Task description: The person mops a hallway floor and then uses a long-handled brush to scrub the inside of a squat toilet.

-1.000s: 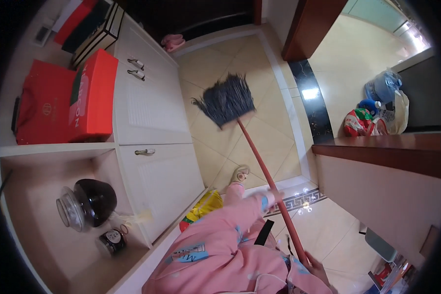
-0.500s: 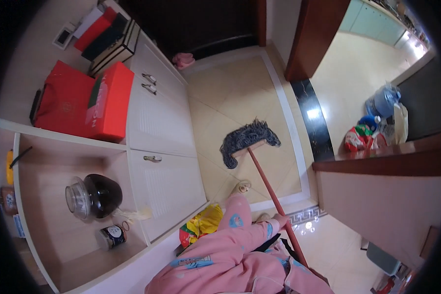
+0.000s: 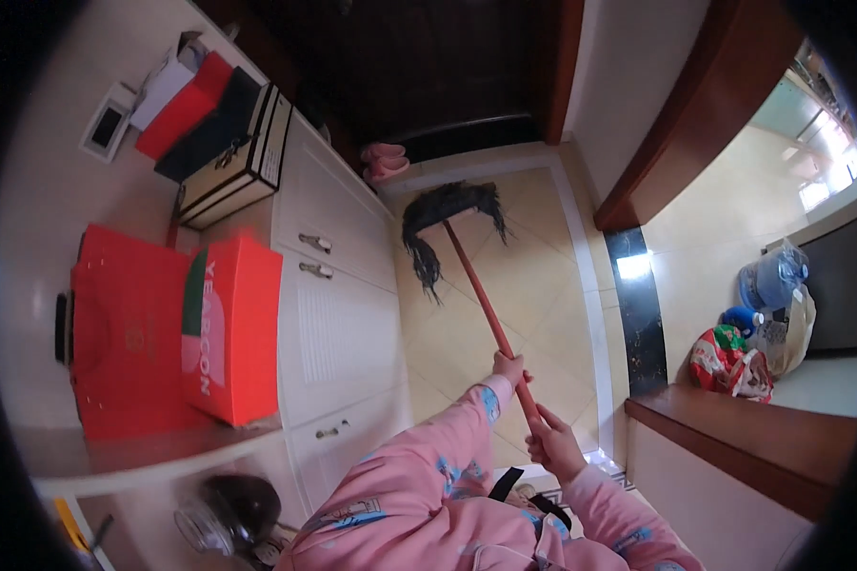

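A mop (image 3: 478, 293) with a reddish handle reaches away from me over the floor. Its dark grey string head (image 3: 455, 202) lies spread on beige tiles in front of the dark door. My left hand (image 3: 510, 368) is wrapped round the handle's middle. Nearer to me, my right hand (image 3: 557, 447) grips the handle close to its end, thumb lying along it. Both arms wear pink patterned sleeves.
A white cabinet (image 3: 338, 314) lines the left side, with a red box (image 3: 243, 328) and a red bag (image 3: 129, 333) on top. Pink slippers (image 3: 386, 162) sit by the door (image 3: 419, 67). A brown-topped half wall (image 3: 733, 443) and a large water bottle (image 3: 771, 278) are at the right.
The mop head has slid farther away, toward the door and slippers. My left hand has moved forward with the handle, and my right hand has come into sight. The view has tilted up.
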A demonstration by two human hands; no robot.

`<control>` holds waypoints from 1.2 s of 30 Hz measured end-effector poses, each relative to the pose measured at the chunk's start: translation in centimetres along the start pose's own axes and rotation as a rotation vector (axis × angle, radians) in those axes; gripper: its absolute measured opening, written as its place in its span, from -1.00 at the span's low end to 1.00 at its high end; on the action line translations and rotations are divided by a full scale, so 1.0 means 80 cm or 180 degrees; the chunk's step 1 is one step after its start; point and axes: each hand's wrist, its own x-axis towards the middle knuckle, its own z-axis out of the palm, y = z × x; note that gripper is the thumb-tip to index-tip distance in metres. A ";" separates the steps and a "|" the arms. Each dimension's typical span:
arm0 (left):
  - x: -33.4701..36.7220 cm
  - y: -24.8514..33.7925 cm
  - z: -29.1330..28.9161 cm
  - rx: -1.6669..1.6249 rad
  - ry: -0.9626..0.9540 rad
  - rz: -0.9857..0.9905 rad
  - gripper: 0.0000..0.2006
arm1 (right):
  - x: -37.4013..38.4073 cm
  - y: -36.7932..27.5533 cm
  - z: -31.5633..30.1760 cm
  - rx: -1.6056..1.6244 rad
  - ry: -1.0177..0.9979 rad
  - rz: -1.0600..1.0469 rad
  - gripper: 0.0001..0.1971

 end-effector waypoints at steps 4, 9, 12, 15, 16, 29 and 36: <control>0.070 0.119 -0.002 0.0196 -0.0060 0.0296 -0.67 | 0.098 -0.087 0.074 0.0163 -0.0085 -0.0169 -0.48; 0.134 0.199 0.013 0.0319 -0.0257 0.0115 -0.63 | 0.140 -0.160 0.106 0.0271 -0.0062 -0.0275 -0.52; 0.125 0.163 0.039 0.0377 -0.0557 -0.0248 -0.57 | 0.117 -0.150 0.068 0.0209 0.0004 -0.0304 -0.54; 0.080 0.091 0.059 0.0466 -0.0921 -0.0605 -0.55 | 0.054 -0.129 0.026 0.0186 0.0115 -0.0302 -0.56; 0.068 0.058 0.062 0.0662 -0.0717 -0.0127 -0.52 | 0.027 -0.128 0.016 0.0252 0.0119 -0.0070 -0.57; 0.038 0.149 0.119 0.0506 -0.0649 -0.0131 -0.66 | 0.025 -0.223 0.015 0.0428 -0.0005 0.0276 -0.58; 0.185 0.323 0.122 0.0767 -0.0591 0.0008 -0.86 | 0.157 -0.352 0.103 0.0612 -0.0341 0.0185 -0.56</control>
